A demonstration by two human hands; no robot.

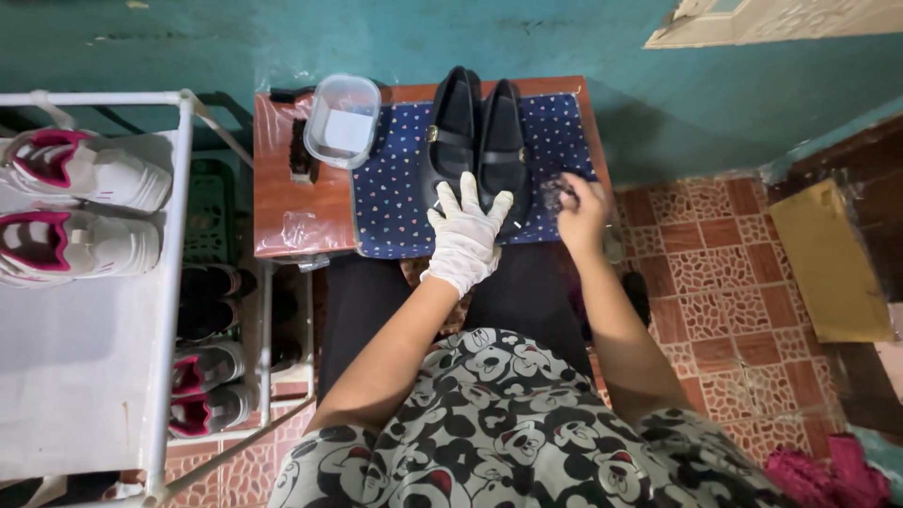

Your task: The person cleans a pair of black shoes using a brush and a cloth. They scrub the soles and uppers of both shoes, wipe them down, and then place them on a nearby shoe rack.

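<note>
Gloved left hand (466,235) lies spread on the heels of two black shoes (475,141); at three o'clock, bare right hand (578,212) pinches a dark wad (557,191) on the dotted cloth (395,188).

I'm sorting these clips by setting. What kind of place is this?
Probably a room in a home, at a shoe-care corner. A white shoe rack holds sneakers, a pair of black shoes sits on a small table, and the floor is tiled.
</note>
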